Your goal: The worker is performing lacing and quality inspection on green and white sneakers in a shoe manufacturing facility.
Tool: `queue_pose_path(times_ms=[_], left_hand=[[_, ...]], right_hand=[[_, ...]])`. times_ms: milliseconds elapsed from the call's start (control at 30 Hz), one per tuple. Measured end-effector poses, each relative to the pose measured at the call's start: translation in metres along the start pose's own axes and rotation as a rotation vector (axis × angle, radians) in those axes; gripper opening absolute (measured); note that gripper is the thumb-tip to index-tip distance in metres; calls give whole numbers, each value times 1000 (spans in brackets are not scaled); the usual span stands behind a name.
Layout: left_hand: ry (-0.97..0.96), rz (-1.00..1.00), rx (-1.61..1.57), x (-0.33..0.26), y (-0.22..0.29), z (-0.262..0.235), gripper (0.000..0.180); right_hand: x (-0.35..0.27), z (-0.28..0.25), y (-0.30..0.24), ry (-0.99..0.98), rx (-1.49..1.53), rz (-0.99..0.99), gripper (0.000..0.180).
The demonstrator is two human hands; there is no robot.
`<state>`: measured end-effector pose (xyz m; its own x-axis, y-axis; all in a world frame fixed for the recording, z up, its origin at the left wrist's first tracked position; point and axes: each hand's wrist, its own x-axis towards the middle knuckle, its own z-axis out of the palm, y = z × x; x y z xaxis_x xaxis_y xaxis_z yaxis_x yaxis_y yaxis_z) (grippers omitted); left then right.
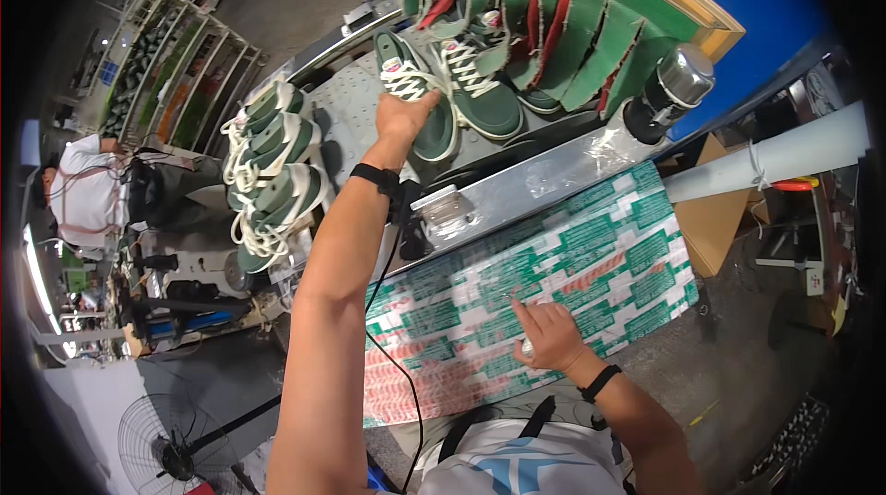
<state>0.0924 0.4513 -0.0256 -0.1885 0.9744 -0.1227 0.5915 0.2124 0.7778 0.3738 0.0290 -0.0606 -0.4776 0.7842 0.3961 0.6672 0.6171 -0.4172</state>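
Observation:
My left hand [404, 121] reaches far forward and is closed on a dark green sneaker [434, 133] with white laces, at its laced front. Beside it on the right, a matching green sneaker [489, 109] stands in front of the hanging green flaps [563, 43]. My right hand [551, 338] is held low over a green, white and red printed sheet [618, 264]. Its index finger points forward while the other fingers curl in. A small whitish spot shows by the thumb, too small to name.
Several green shoes with white laces [277, 149] stand in a row at the left. A metal ledge [554, 172] runs along the front, with a black and silver cylinder [678, 84] at its right end. A fan [175, 453] stands lower left; another person [92, 186] is at far left.

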Motion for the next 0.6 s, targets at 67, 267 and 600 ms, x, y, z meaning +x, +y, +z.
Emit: queue_pose_path(times_ms=[67,267,600], left_hand=[[56,-49,79,-2,16,8,80],[-193,-218,-489,-69,34,-99,39],[52,-59,-162,-455,-2,-157,62]], right_hand=[[-4,-4,1,-5,-24,29,77],[-10,-6,0,-4,1,19,79],[-14,7,5,33,118,35,87]])
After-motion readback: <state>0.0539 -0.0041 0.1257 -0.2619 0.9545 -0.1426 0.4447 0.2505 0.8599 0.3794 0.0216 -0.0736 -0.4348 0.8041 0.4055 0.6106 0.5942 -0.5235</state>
